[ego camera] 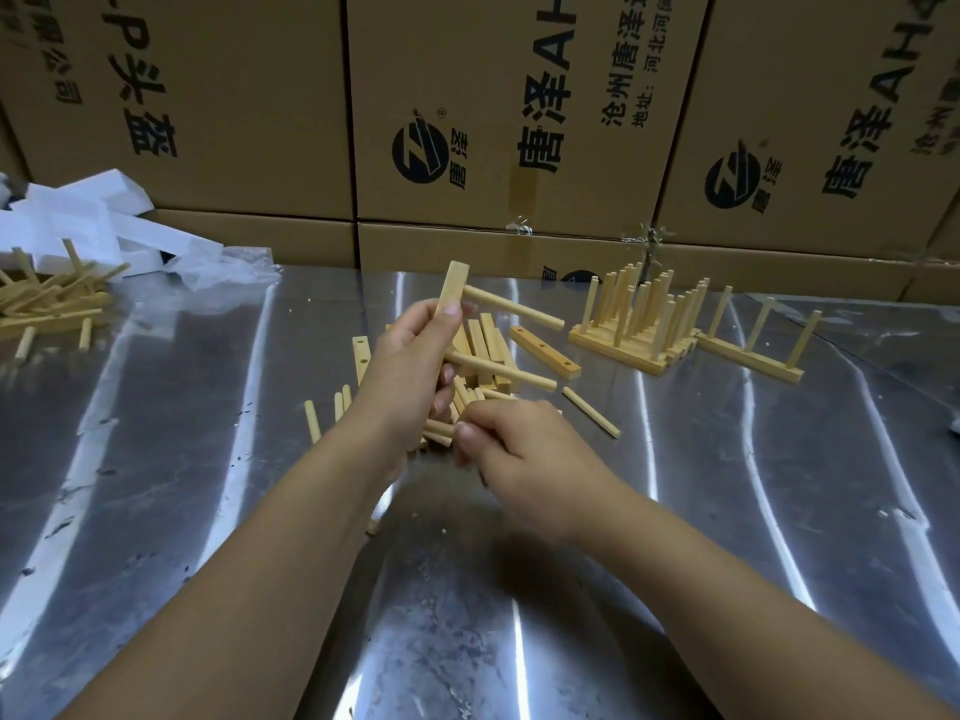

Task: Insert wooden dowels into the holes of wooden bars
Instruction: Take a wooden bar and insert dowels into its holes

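Note:
My left hand (410, 366) grips a wooden bar (453, 288) held nearly upright above the table. Two dowels stick out of it to the right: an upper dowel (519, 307) and a lower dowel (509, 372). My right hand (519, 454) is lower, over the loose pile of dowels (441, 433), its fingers curled and pinching at one of them; the dowel itself is mostly hidden. Loose bars (488, 350) lie behind my hands, and one bar with holes (545, 352) lies flat to the right.
Finished bars with upright dowels (639, 324) stand at the back right, one more (748, 350) beside them. A heap of dowels (47, 304) and white foam pieces (78, 215) lie at the far left. Cardboard boxes (493, 122) wall off the shiny metal table (519, 589).

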